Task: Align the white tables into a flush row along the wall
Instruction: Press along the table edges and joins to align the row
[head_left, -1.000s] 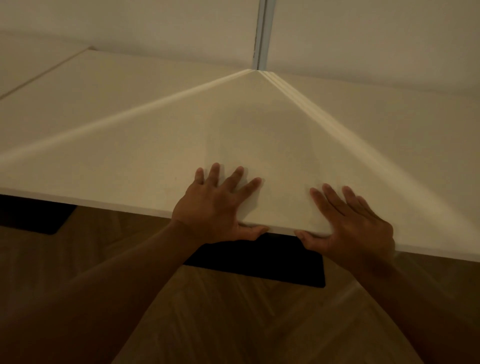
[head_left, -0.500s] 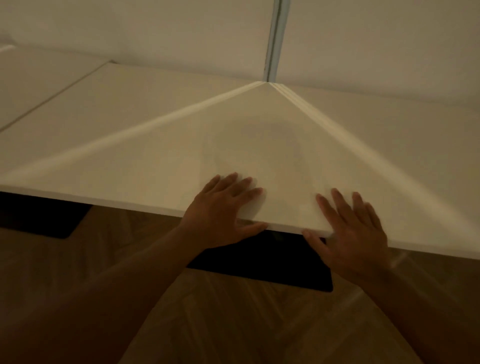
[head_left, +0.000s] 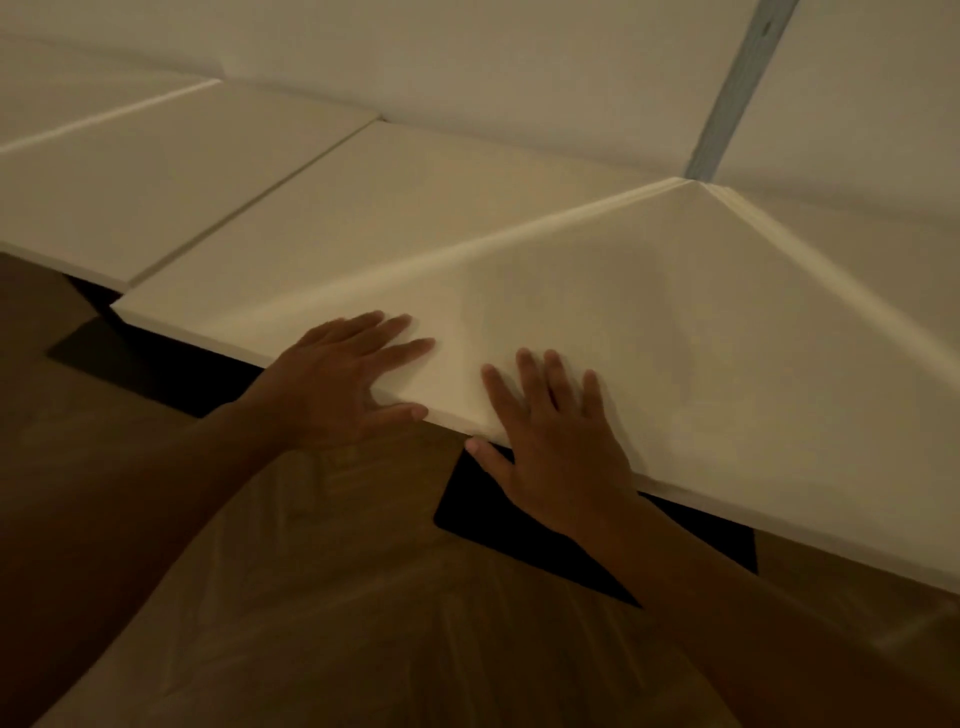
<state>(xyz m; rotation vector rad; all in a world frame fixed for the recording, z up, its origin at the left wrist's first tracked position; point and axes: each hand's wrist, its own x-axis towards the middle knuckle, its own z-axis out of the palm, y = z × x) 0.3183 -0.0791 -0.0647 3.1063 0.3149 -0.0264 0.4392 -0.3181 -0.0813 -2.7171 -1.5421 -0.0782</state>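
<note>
A white table (head_left: 675, 322) stands against the wall in front of me, its near edge running from left down to the right. My left hand (head_left: 337, 379) lies flat on its top at the near edge, fingers spread, thumb along the edge. My right hand (head_left: 556, 441) lies flat beside it, fingers on the top and thumb below the edge. A second white table (head_left: 156, 176) stands to the left. A thin seam separates the two, and the near edge of the table under my hands sits slightly nearer to me than its neighbour's.
The white wall (head_left: 519, 67) runs behind the tables with a grey vertical strip (head_left: 737, 88) at the right. Black table bases (head_left: 519, 514) rest on the wooden floor (head_left: 311, 597) under the near edge. Bright light streaks cross the tabletop.
My view has swung left, bringing the neighbouring table and the seam into sight. Both hands remain flat on the near edge, now closer together.
</note>
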